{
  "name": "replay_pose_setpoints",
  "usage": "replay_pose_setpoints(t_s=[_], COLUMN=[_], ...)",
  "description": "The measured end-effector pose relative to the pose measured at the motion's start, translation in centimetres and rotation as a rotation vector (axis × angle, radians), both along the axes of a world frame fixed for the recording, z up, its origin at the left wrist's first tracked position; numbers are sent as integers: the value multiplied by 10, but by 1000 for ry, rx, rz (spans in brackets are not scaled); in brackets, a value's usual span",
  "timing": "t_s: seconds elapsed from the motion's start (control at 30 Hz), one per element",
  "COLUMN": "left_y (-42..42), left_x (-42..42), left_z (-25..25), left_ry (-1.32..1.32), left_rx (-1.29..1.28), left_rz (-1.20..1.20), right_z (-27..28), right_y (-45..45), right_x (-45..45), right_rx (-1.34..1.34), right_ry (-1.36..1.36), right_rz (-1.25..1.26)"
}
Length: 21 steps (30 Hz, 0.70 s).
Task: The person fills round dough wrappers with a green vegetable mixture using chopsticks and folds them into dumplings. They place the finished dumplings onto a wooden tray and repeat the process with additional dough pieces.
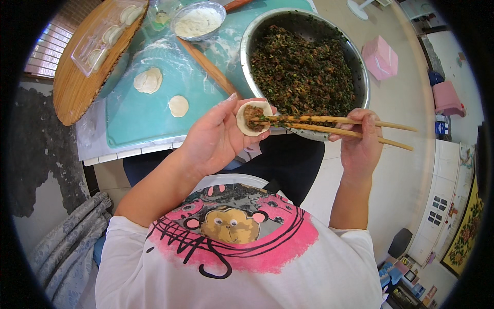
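On the fingers of my left hand [216,135] lies a round dumpling wrapper [244,124], held palm up. A lump of brown and green filling [253,114] sits in its middle. My right hand [359,141] grips a pair of wooden chopsticks [328,119], whose tips touch the filling and carry green bits. Just beyond both hands stands a large metal bowl [247,58] with a mass of chopped meat-and-greens filling [301,69]. To the left, one flat wrapper [178,106] and a small stack of wrappers [148,80] rest on the green mat [135,127].
A wooden rolling pin [208,67] lies between the mat's middle and the bowl. Behind it is a bowl of flour [197,22]. At far left, a round woven lid [73,89] holds a clear plastic tray [83,63] of dumplings. A pink box [380,58] stands beyond the table.
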<state>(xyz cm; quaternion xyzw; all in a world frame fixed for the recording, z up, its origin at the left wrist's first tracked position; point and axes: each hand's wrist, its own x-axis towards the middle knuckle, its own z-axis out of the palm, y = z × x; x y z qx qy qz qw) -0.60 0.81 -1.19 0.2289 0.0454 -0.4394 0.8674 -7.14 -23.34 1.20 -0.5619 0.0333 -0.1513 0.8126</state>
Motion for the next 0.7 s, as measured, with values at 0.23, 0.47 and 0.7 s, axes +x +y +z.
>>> replay_pose_setpoints(t_s=[0.23,0.47,0.7], left_y=[0,-2,1], left_x=[-1,-2,-4], left_z=[-2,0,-3], left_ry=[-12,-7,16], left_rx=[-29,-4,-10], left_rz=[-14,-38,-31], right_z=[1,4,3], right_y=[-21,-15,-9], right_x=[0,6,13], right_rx=[13,-56,-42], right_ry=[-87,-107,-91], right_rz=[40,106,114])
